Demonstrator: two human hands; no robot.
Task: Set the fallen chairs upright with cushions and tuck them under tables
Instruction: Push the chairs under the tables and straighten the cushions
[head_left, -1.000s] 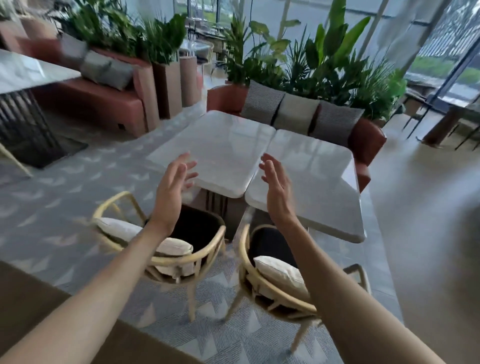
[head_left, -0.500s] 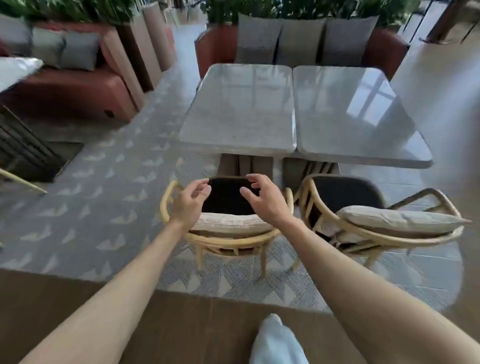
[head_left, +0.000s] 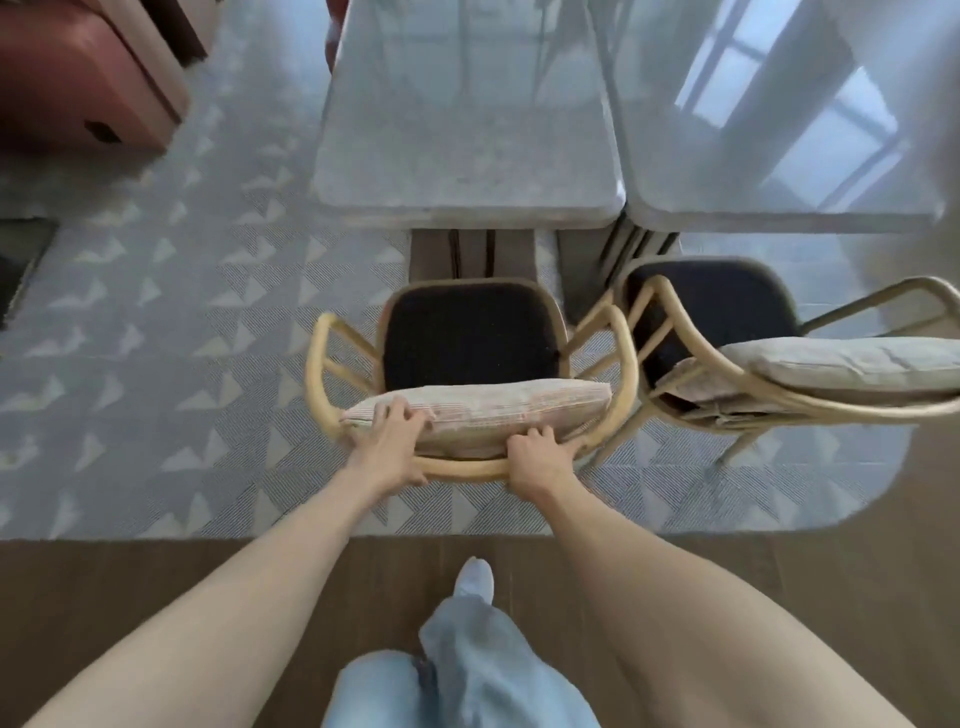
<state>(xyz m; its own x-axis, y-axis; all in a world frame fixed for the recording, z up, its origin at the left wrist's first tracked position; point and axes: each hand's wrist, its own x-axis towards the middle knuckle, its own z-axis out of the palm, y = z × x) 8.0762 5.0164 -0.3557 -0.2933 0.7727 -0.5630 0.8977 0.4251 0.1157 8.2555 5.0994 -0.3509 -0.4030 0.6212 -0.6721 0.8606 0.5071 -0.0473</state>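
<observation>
On the chair's (head_left: 470, 358) curved backrest, both hands: left (head_left: 387, 441) and right (head_left: 535, 460) fingers curled round it.

Both arms out fwd; L hand (head_left: 390, 441) & R hand (head_left: 536, 460) each curled, gripping chair backrest rail (head_left: 462, 469).

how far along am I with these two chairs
Done: both chairs stand upright with a cushion against the back. In hand: the left hand and right hand grip the back rail of the left chair, which faces the left table but is not under it. Left: push it in, then turn and tuck the right chair, which sits angled.
</observation>
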